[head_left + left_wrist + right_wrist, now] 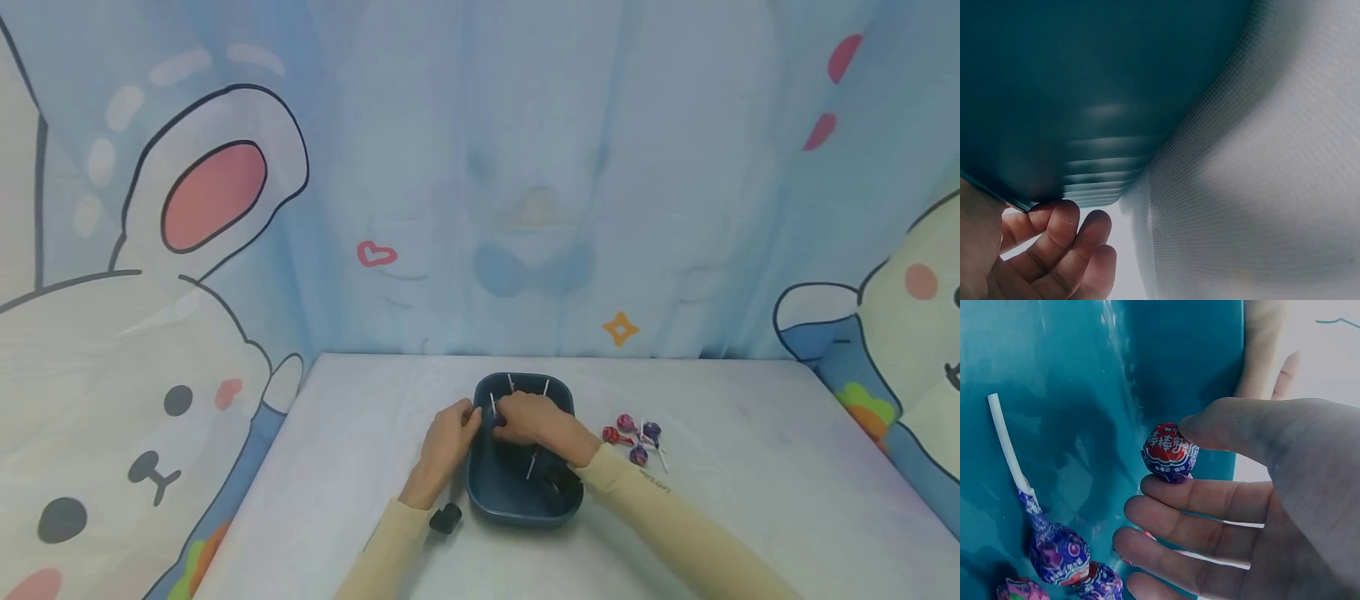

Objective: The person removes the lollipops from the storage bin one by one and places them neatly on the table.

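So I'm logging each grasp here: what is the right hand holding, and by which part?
The right hand pinches a red-wrapped lollipop by its wrapped head, between thumb and forefinger, over the blue tray.

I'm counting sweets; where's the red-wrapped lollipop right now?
In the right wrist view, the red-wrapped lollipop is pinched by the right hand over the teal tray, above purple lollipops.

We see little readable text. In the right wrist view, the red lollipop [1170,452] pinched by the right hand [1254,506] has white Chinese characters on its wrapper, approx. "棒棒糖", w/ smaller print below too blurred to read. In the head view, the right sleeve [660,500] carries a tiny dark logo, too small for us to read.
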The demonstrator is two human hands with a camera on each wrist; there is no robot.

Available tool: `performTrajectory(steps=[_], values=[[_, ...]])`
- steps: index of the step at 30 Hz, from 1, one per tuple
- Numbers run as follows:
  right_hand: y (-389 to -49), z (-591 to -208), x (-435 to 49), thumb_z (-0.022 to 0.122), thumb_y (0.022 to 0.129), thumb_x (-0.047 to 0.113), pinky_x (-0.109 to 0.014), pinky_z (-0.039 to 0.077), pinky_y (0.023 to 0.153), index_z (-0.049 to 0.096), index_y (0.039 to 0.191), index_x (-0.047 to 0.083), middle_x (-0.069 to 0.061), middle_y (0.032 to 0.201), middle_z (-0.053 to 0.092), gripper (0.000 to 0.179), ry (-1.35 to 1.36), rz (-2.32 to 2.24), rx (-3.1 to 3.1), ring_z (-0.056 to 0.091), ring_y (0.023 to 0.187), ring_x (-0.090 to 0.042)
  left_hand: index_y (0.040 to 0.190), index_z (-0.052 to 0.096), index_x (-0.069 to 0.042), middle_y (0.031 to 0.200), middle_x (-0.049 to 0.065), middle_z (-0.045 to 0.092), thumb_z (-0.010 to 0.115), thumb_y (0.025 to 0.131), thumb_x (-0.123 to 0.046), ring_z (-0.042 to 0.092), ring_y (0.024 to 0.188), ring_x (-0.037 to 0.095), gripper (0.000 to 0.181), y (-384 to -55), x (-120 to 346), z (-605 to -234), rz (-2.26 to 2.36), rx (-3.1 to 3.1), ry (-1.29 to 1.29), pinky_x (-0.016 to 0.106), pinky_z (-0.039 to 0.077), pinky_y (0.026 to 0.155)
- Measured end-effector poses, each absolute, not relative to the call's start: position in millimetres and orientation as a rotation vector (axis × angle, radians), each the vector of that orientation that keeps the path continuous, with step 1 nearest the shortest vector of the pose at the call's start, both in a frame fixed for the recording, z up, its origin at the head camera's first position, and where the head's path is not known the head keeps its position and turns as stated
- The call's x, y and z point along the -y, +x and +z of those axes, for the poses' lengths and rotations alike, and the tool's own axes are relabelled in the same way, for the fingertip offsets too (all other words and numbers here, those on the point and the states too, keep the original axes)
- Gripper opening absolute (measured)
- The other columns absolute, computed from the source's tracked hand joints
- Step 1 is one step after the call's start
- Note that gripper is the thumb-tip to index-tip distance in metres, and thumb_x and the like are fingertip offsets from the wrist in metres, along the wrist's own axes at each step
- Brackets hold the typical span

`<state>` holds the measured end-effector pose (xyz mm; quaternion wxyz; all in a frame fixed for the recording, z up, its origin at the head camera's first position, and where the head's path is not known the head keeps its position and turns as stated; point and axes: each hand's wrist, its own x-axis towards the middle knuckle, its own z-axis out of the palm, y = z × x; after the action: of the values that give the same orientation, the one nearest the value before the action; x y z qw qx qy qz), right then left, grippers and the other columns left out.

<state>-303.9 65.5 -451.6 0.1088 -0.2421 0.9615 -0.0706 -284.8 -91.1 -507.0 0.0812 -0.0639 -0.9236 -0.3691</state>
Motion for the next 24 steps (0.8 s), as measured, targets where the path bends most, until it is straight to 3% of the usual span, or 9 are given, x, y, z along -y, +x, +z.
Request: performTrajectory(steps=[7, 24], values=[[-303, -447, -77, 0.06, 0.084, 0.036, -0.027, 0.038, 0.049, 0.057, 0.072, 0.017, 0.003, 0.059, 0.052, 0.022, -0.721, -0.262, -2.841, 0.049, 0.052, -0.011, 0.073, 0.051, -0.016, 0.061, -0.003, 0.05, 0.049, 0.093, -0.031, 0.044, 0.052, 0.009, 0.026, -285, 92, -508, -1.11, 2.751, -0.203, 0.023, 0.036, 0.046], [-292, -429, -109, 0.06, 0.085, 0.04, -0.029, 0.043, 0.057, 0.061, 0.091, 0.014, 0.003, 0.07, 0.055, 0.026, -0.585, -0.378, -2.859, 0.053, 0.058, -0.011, 0.071, 0.049, -0.016, 0.059, -0.004, 0.048, 0.049, 0.093, -0.032, 0.043, 0.051, 0.009, 0.027, -285, 91, -512, -1.076, 2.74, -0.195, 0.023, 0.034, 0.045]])
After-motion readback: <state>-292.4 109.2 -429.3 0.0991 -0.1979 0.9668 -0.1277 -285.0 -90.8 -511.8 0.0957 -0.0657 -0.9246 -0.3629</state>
